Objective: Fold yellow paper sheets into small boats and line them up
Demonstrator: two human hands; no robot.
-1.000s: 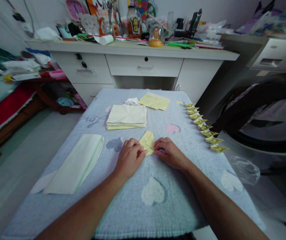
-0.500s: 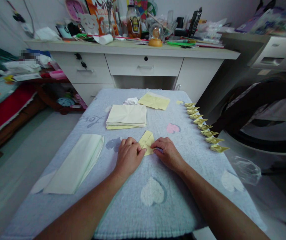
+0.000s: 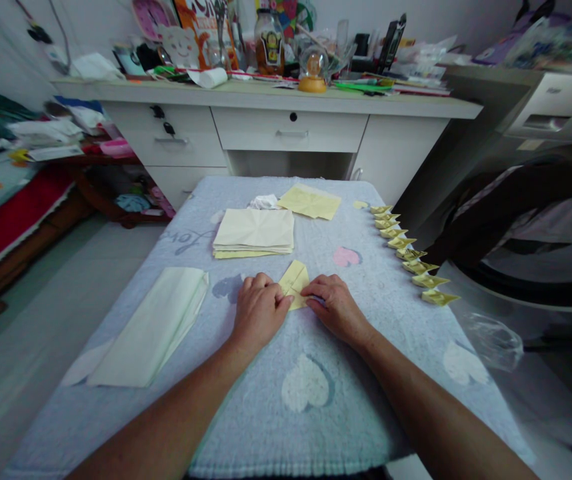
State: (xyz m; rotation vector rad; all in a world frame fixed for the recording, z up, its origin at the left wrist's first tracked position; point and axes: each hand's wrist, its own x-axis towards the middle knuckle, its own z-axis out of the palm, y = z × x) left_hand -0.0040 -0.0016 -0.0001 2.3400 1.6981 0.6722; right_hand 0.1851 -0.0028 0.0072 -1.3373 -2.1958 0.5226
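Note:
A small folded piece of yellow paper lies on the cloth-covered table between my hands, its top end pointing away from me. My left hand has its fingers curled, with the thumb and fingertips on the paper's left edge. From the other side, my right hand pinches the right edge between thumb and fingers. Just beyond sits a stack of pale paper sheets. Behind that stack are a yellow sheet and a crumpled white tissue.
A row of several folded yellow paper boats runs along the right edge of the table. On the left lies a folded pale paper bundle. A cluttered white desk stands behind, a front-loading washer at right.

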